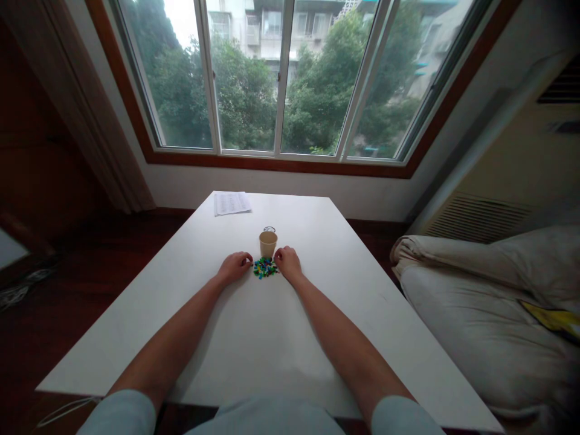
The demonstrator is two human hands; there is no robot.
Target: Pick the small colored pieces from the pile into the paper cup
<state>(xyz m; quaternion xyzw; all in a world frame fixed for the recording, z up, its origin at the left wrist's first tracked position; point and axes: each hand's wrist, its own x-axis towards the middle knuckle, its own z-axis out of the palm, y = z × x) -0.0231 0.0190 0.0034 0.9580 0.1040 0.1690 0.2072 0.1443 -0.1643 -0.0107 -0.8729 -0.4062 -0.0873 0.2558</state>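
A small tan paper cup (268, 244) stands upright on the white table (254, 338). Directly in front of it lies a loose heap of small green, blue and dark beads (264, 268). My left hand (235, 266) rests at the heap's left edge, its fingers curled together. On the other side my right hand (289, 262) is beside the cup and the heap, with thumb and fingers drawn into a pinch. Whatever is between the fingertips of either hand is too small to make out. Behind the cup shows part of a thin dark loop (269, 229).
Printed sheets of paper (232, 203) lie at the table's far left corner. A window (281, 78) is beyond the table. To the right is a sofa (457, 320) with pale covers, and a curtain (86, 103) hangs at left. White cables (67, 409) hang near the table's front left corner.
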